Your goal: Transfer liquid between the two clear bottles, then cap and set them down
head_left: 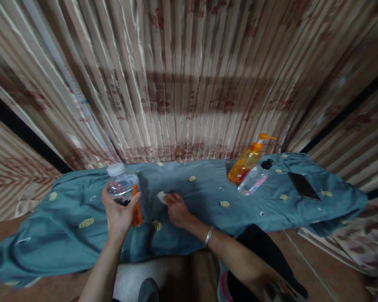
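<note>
My left hand is wrapped round a clear plastic bottle with a white cap and an orange label, held upright just above the teal cloth. My right hand, a metal bangle on its wrist, is closed on a small white wad pressed onto the cloth beside the bottle.
An orange pump bottle and a clear bottle with a black cap stand at the far right of the cloth. A dark phone lies further right. Striped curtains hang behind. My legs and shoes are below.
</note>
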{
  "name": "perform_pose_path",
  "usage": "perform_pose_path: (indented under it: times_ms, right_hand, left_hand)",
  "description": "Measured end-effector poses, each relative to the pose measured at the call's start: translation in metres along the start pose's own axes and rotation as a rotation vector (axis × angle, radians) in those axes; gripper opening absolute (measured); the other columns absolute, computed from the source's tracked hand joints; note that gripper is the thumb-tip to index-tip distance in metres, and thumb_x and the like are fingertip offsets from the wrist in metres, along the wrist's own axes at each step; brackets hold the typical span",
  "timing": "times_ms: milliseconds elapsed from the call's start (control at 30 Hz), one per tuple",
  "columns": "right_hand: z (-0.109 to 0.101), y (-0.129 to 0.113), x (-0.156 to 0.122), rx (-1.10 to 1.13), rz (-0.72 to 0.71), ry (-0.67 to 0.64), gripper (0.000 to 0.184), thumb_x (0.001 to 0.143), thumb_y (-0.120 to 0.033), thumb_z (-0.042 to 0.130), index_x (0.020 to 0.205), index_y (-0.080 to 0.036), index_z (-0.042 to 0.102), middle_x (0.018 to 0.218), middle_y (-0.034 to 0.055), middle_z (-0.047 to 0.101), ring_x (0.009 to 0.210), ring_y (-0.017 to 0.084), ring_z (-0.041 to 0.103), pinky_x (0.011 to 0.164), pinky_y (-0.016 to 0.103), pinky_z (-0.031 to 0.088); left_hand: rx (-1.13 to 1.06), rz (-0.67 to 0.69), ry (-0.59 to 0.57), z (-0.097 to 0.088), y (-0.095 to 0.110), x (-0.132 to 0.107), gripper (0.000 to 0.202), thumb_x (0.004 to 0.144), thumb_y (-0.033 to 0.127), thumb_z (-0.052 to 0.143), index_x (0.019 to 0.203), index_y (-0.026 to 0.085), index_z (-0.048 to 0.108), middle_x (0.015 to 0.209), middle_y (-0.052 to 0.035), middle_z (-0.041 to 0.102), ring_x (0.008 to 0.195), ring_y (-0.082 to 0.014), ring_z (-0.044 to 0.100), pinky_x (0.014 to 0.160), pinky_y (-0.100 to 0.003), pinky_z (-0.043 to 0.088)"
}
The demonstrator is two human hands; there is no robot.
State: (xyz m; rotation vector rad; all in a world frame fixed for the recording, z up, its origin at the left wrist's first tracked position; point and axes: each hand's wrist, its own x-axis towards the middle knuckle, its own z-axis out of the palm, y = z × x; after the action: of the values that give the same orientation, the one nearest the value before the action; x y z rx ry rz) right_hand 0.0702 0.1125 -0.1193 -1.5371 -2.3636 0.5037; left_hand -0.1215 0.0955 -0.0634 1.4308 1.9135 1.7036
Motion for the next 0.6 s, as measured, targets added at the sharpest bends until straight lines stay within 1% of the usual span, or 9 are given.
perform_pose_path:
  times_ms: [67, 100, 133, 233, 333, 400, 433, 500, 600]
  right_hand:
    - [0.015, -0.009, -0.037, -0.021, -0.308, -0.015, 0.049, 0.085, -0.01, 0.049, 0.133, -0.021, 0.048, 0.128, 0.0055, 0.058, 0.115, 0.021, 0.049, 0.097, 0.033, 0.04]
    - [0.016, -0.003, -0.055, -0.026, -0.387, -0.011, 0.054, 0.084, -0.008, 0.048, 0.136, -0.021, 0.044, 0.132, 0.0055, 0.056, 0.117, 0.021, 0.047, 0.098, 0.034, 0.039]
    - [0.012, 0.01, -0.073, -0.035, -0.381, 0.006, 0.055, 0.084, -0.007, 0.046, 0.136, -0.022, 0.045, 0.132, 0.0054, 0.056, 0.117, 0.021, 0.048, 0.098, 0.034, 0.04]
    - [-0.025, 0.077, -0.123, -0.138, -0.104, 0.047, 0.052, 0.083, -0.002, 0.042, 0.13, -0.02, 0.053, 0.133, 0.0084, 0.056, 0.12, 0.023, 0.048, 0.102, 0.038, 0.038]
    - [-0.076, 0.15, -0.165, -0.273, 0.321, 0.066, 0.048, 0.083, -0.002, 0.04, 0.126, -0.016, 0.057, 0.133, 0.0119, 0.056, 0.12, 0.024, 0.05, 0.104, 0.036, 0.036]
    - [-0.1, 0.178, -0.181, -0.31, 0.458, 0.098, 0.045, 0.083, 0.0, 0.037, 0.124, -0.007, 0.057, 0.126, 0.021, 0.058, 0.115, 0.027, 0.053, 0.102, 0.039, 0.037]
    - [-0.106, 0.184, -0.183, -0.32, 0.502, 0.113, 0.046, 0.083, 0.001, 0.037, 0.124, -0.005, 0.056, 0.123, 0.0231, 0.06, 0.113, 0.028, 0.054, 0.101, 0.04, 0.037]
    - [-0.104, 0.175, -0.175, -0.322, 0.541, 0.137, 0.047, 0.082, 0.002, 0.036, 0.125, -0.004, 0.053, 0.117, 0.0239, 0.062, 0.109, 0.028, 0.056, 0.098, 0.042, 0.038]
    - [-0.07, 0.121, -0.141, -0.295, 0.487, 0.141, 0.049, 0.082, 0.001, 0.037, 0.129, -0.004, 0.05, 0.119, 0.0234, 0.061, 0.11, 0.027, 0.056, 0.096, 0.042, 0.041]
  left_hand:
    - [0.026, 0.004, -0.001, 0.001, 0.001, 0.0, 0.1, 0.059, 0.045, 0.079, 0.139, 0.01, 0.031, 0.135, -0.0216, 0.044, 0.124, -0.036, 0.045, 0.106, -0.049, 0.032]
    - [0.024, 0.017, 0.002, 0.001, 0.002, -0.001, 0.101, 0.059, 0.045, 0.079, 0.14, 0.009, 0.03, 0.135, -0.0219, 0.045, 0.123, -0.0362, 0.046, 0.106, -0.049, 0.033]
    - [0.01, 0.023, -0.008, 0.001, 0.002, -0.002, 0.101, 0.06, 0.045, 0.079, 0.14, 0.01, 0.029, 0.135, -0.021, 0.046, 0.123, -0.036, 0.047, 0.106, -0.049, 0.034]
    - [-0.049, -0.006, -0.038, -0.001, 0.001, -0.007, 0.105, 0.057, 0.042, 0.082, 0.142, 0.018, 0.027, 0.136, -0.0158, 0.048, 0.122, -0.0359, 0.048, 0.105, -0.051, 0.034]
    - [-0.073, -0.022, -0.047, -0.004, 0.001, -0.012, 0.107, 0.052, 0.045, 0.084, 0.141, 0.022, 0.03, 0.138, -0.0128, 0.046, 0.122, -0.0366, 0.048, 0.106, -0.052, 0.034]
    - [-0.098, 0.0, -0.051, -0.004, 0.002, -0.015, 0.107, 0.05, 0.047, 0.084, 0.14, 0.022, 0.032, 0.137, -0.0117, 0.046, 0.121, -0.0367, 0.048, 0.106, -0.052, 0.034]
    - [-0.115, 0.014, -0.052, -0.003, 0.003, -0.016, 0.107, 0.05, 0.047, 0.084, 0.139, 0.022, 0.033, 0.135, -0.0114, 0.047, 0.121, -0.0369, 0.049, 0.106, -0.052, 0.035]
    - [-0.156, 0.04, -0.048, -0.001, 0.006, -0.017, 0.106, 0.05, 0.048, 0.084, 0.139, 0.022, 0.032, 0.132, -0.0107, 0.05, 0.119, -0.0369, 0.051, 0.106, -0.051, 0.036]
    - [-0.165, 0.076, -0.036, 0.004, 0.011, -0.015, 0.104, 0.053, 0.047, 0.084, 0.139, 0.025, 0.03, 0.133, -0.009, 0.05, 0.119, -0.0369, 0.051, 0.106, -0.05, 0.037]
